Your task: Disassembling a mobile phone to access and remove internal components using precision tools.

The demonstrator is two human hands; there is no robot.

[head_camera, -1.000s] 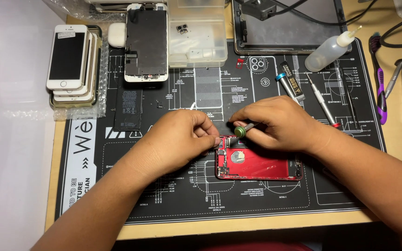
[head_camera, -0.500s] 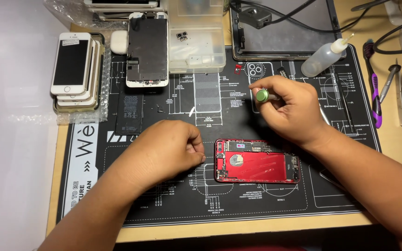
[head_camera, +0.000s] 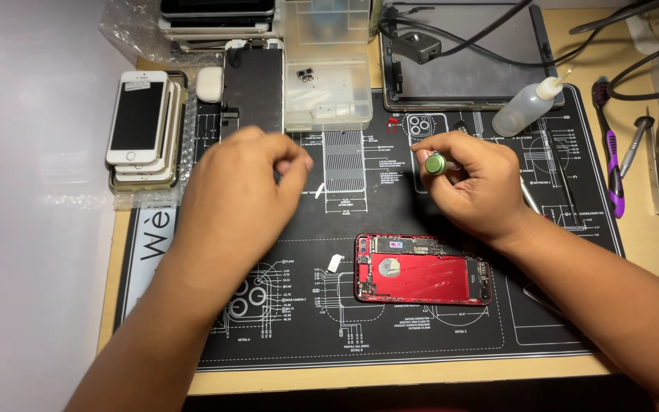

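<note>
Gripping a slim screwdriver [head_camera: 438, 163] with a round green cap, the right hand [head_camera: 476, 187] hovers over the black printed repair mat [head_camera: 390, 336]. Blurred, the left hand [head_camera: 242, 191] has its fingers loosely curled, holding nothing visible. Near both lies the opened red phone housing [head_camera: 422, 269], glossy, circuit board exposed. Beyond sit stacked phones [head_camera: 140, 130], a clear plastic parts box [head_camera: 328, 69] and a squeeze bottle [head_camera: 526, 108].
</note>
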